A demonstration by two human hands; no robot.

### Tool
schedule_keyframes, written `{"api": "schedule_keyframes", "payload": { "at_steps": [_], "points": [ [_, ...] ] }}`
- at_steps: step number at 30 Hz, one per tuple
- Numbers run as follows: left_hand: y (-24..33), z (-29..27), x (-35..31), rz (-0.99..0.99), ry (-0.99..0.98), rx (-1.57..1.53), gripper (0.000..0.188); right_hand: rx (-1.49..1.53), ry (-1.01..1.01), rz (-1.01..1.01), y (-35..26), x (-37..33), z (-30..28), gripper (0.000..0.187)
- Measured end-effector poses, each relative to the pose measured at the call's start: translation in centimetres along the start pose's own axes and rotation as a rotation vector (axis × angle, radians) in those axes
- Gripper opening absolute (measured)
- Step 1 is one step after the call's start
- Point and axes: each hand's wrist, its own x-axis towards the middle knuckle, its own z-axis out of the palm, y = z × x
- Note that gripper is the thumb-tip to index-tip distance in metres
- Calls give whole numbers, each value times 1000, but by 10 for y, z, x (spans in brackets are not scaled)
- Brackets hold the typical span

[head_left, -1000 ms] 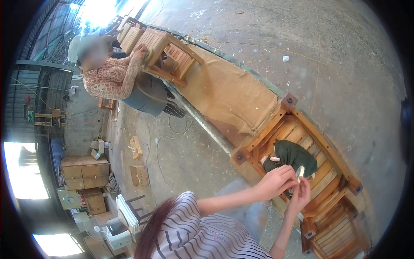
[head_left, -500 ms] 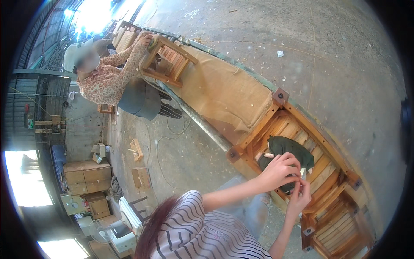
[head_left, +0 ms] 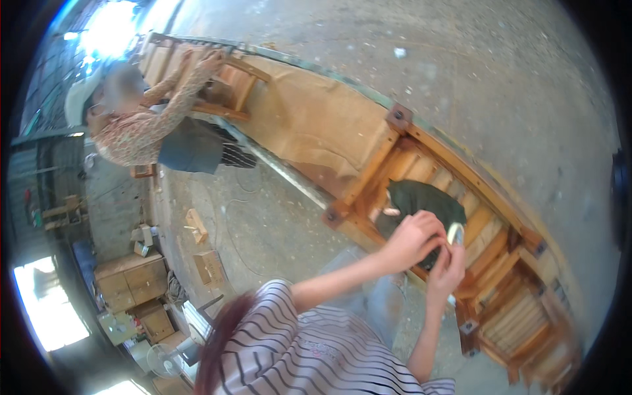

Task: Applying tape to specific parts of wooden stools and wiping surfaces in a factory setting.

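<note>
Honey-brown wood makes up the slatted frame (head_left: 462,174) before me, dark square blocks at its corners, a crumpled, dark green cloth (head_left: 428,199) on its slats (head_left: 487,237). Over the frame, beside the cloth, a pale, smooth ring (head_left: 454,232) sits pinched in the grip of my right hand (head_left: 447,268), forearm rising toward the frame. My left hand (head_left: 416,240) reaches across the frame's near side, wrist level, fingers bent together near the ring; whether that grip pinches anything, I cannot tell. Left of the frame, wrinkled tan sheeting (head_left: 316,112) covers the worktop (head_left: 322,179). The cloth hides the slats beneath; pale pieces (head_left: 391,212) at its edge are blurred.
</note>
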Motion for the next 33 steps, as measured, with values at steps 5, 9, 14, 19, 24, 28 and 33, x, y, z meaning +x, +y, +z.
{"api": "schedule_keyframes", "payload": {
  "at_steps": [5, 9, 14, 19, 24, 28, 33],
  "points": [
    [4, 1, -1, -100, 10, -72, 9, 28, 88, -60, 1, 0, 11, 7],
    [7, 9, -2, -157, 33, -88, 6, 37, 114, -29, 7, -1, 13, 9],
    [-26, -10, 21, -463, 323, -169, 13, 77, 178, 20, 19, -19, 12, 8],
    [-76, -40, 61, -403, 479, -279, 22, 87, 296, 66, 43, -9, 13, 8],
    [-110, -21, 79, -506, 633, -402, 28, 44, 339, -31, 68, 13, 25, 8],
    [-112, 1, 86, -586, 792, -500, 41, 3, 295, -97, 73, 12, 24, 7],
    [-130, 16, 99, -478, 1130, -790, 41, 92, 252, -33, 72, 7, 21, 6]
  ]
}}
